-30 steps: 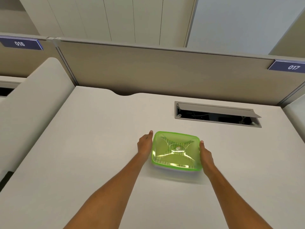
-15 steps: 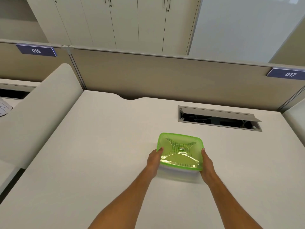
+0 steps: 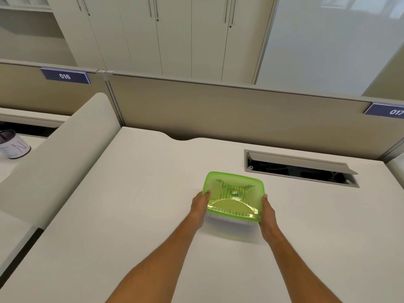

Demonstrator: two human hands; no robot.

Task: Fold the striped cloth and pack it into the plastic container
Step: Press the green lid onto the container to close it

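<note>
Far left, neighbouring cubicle: white cup (image 3: 13,145) with dark scribbles, purple liner inside, behind a low rounded divider (image 3: 65,154). Blue tag "016" (image 3: 65,76) on the partition top. White desk (image 3: 113,215) in the middle with a curved notch at its back edge. Left hand (image 3: 200,206) grips the left short side of the plastic container (image 3: 231,221); fingers (image 3: 206,192) curled up against the green lid (image 3: 234,195) edge, thumb not visible. Container sits on the desk centre-right, lid on; clear base blurred under the lid. Striped cloth (image 3: 227,190) shows faintly through the translucent lid, inside the container. Right hand (image 3: 267,213) clamps the right short side, thumb hooked on the lid rim, other fingers hidden below. Behind right: open cable tray (image 3: 299,169) set in the desk. Far right tag "017" (image 3: 387,110).
</note>
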